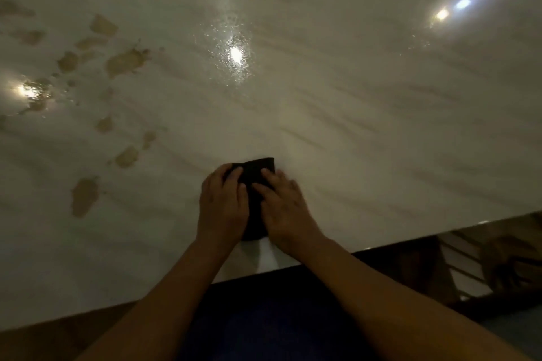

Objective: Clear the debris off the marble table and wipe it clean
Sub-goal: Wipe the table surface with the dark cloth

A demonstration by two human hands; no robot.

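A dark folded cloth point(258, 176) lies on the pale marble table point(381, 140) near its front edge. My left hand point(221, 205) presses on the cloth's left side and my right hand point(286, 208) on its right side, fingers laid flat over it. Most of the cloth is hidden under both hands. Several brownish smears point(126, 61) and wet patches point(85, 196) spread across the left part of the table. Fine droplets glint around a light reflection point(234, 52) at the centre.
The table's front edge point(410, 243) runs diagonally from lower left to right. Below it are my dark blue clothing point(264, 316) and, at the right, a dark chair frame point(484, 266). Bright lamp reflections point(451, 8) shine at the upper right.
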